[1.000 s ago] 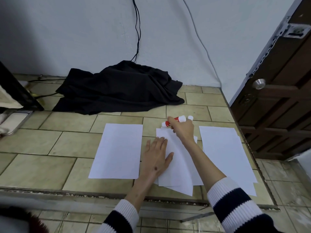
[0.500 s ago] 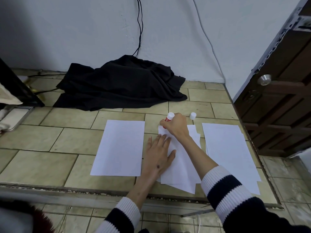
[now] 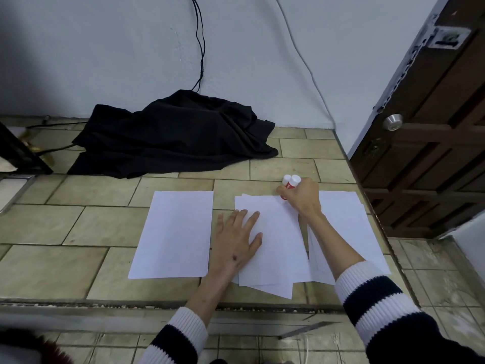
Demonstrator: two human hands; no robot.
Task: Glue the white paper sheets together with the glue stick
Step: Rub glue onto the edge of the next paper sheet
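Three groups of white paper lie on the tiled counter: a single left sheet (image 3: 174,235), a loosely fanned middle stack (image 3: 278,245) and a right stack (image 3: 346,224). My left hand (image 3: 237,240) lies flat on the left part of the middle stack, fingers spread, pressing it down. My right hand (image 3: 303,198) grips the red-and-white glue stick (image 3: 290,183) nearly upright, its lower end at the top right corner of the middle stack's top sheet. The glue stick's white cap (image 3: 286,178) stands on the counter just behind it, touching or nearly touching it.
A crumpled black cloth (image 3: 175,137) covers the back of the counter, with cables (image 3: 200,48) running up the wall. A dark wooden door (image 3: 433,132) stands at the right. A dark object (image 3: 18,151) sits far left. The counter's front edge (image 3: 131,303) is close to me.
My right hand has dragged the glue stick from the top left corner of the middle sheet along its top edge to the top right corner, next to the cap. My left hand stays put.
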